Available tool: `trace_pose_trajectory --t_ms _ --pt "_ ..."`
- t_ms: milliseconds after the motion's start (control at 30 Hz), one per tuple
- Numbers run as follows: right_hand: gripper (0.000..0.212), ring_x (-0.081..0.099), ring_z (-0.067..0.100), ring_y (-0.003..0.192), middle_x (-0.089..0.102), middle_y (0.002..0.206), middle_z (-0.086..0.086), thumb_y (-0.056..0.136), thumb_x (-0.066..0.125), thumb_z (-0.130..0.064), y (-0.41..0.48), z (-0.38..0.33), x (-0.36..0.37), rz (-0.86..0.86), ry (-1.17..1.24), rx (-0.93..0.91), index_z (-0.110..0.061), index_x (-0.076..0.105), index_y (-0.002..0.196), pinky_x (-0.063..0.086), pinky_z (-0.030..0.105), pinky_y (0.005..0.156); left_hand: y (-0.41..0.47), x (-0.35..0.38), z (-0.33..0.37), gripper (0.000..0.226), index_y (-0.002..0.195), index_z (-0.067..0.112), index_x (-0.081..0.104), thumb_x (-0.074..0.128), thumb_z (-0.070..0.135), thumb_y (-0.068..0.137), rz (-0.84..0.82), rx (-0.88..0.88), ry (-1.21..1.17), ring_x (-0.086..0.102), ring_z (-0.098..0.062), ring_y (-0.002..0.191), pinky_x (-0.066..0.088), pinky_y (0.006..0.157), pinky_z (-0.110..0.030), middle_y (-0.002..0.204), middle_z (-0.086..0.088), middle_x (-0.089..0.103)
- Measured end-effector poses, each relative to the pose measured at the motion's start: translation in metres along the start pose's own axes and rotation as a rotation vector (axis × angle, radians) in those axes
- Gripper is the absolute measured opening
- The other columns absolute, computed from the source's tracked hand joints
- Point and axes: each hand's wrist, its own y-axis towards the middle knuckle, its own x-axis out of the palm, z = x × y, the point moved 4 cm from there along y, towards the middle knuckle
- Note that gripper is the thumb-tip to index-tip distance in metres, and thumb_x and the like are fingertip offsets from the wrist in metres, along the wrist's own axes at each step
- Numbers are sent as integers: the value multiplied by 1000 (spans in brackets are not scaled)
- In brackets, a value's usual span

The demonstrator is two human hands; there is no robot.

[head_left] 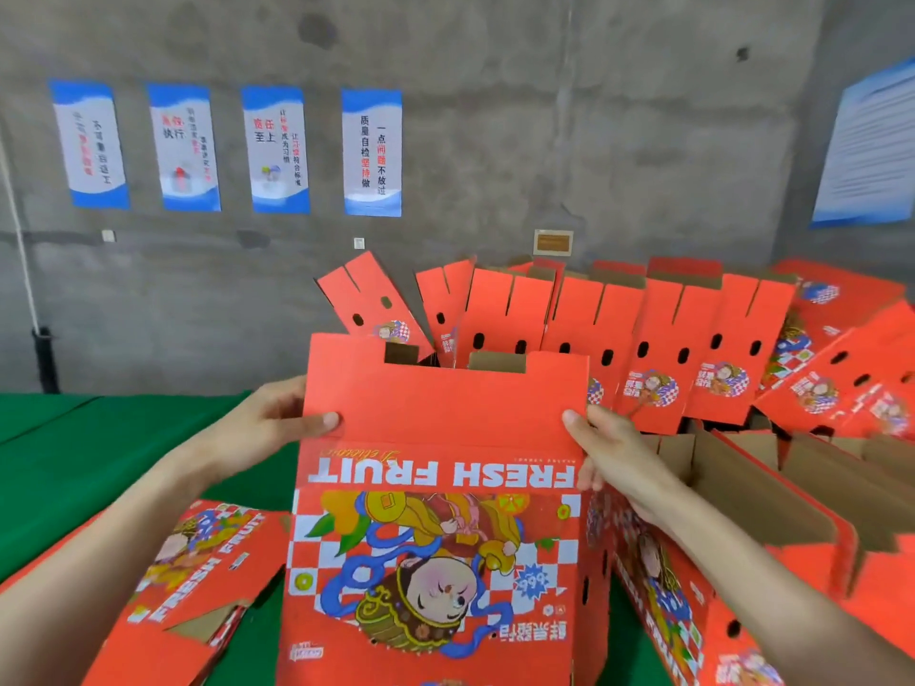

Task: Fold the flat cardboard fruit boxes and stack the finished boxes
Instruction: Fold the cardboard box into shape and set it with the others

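Red printed corrugated-cardboard fruit box (435,561): probably light, stiff, crease-prone — hold at panel edges. Left hand (270,420) and right hand (606,453) pinch its upper flap (445,403), each grip closed.

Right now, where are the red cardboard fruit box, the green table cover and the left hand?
Red cardboard fruit box (435,537): head view, printed front panel.
Green table cover (74,462): head view, bare left part.
Left hand (275,415): head view, back of hand.

wall (495,52): bare grey concrete | four blue-white posters (372,152) in a row | larger blue notice (871,146) far right | worktop (74,438): green cover
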Motion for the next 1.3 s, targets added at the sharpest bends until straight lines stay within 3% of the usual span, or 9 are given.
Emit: trace_pose_trajectory --t_ms 133,333,433,500,600,767,967,1067,1300 --pt "38 53 8 50 63 72 1 94 45 -50 -1 12 4 -74 101 99 -18 63 105 38 20 49 6 7 -12 23 102 10 67 64 24 85 -106 -98 47 71 -18 90 52 72 -16 97 0 75" --pt "45 44 -3 37 46 40 -13 99 41 -40 9 32 7 75 212 119 2 57 92 33 8 41 11 20 -17 85 113 37 60 59 90 46 -297 -194 258 66 -5 101 50 91 -25 108 17 70" --pt "51 61 3 56 69 68 7 100 41 -34 7 33 8 100 249 82 15 56 100 41 13 54 13 23 -24 84 105 50 53 42 101 39 -339 -267 384 60 6 103 44 96 -18 107 30 64" --pt "52 68 34 87 66 98 30 100 43 -34 6 33 8 140 255 51 16 55 104 49 34 71 15 23 -32 90 104 51 50 33 104 34 -344 -321 450 55 6 108 41 99 -18 114 29 58" --pt "52 57 50 99 60 104 38 100 44 -32 6 29 7 181 230 15 19 52 101 50 48 78 17 23 -40 84 99 52 51 20 104 40 -312 -317 534 56 5 105 41 97 -18 111 26 60" --pt "54 56 52 97 59 103 39 99 44 -32 8 35 6 177 211 16 21 51 102 48 54 84 28 23 -47 79 65 19 60 9 79 69 -36 -189 741 58 -8 63 37 55 -13 67 2 64" --pt "43 65 41 93 67 99 29 98 48 -27 4 63 11 110 210 55 13 63 95 49 51 88 4 35 -55 66 50 13 43 12 62 82 341 -122 697 55 -35 64 36 61 -35 55 -10 55" --pt "38 69 29 82 69 92 17 99 49 -21 -1 75 14 114 170 43 4 69 79 50 33 73 -10 52 -62 62 49 15 44 20 62 82 394 -130 681 57 -38 68 35 59 -37 57 -11 55" --pt "69 53 36 56 52 54 18 88 49 -49 -16 89 21 196 -84 0 10 46 53 42 42 62 -23 74 -90 55 55 12 51 43 51 93 424 -217 724 60 -40 72 34 57 -37 67 -19 65"
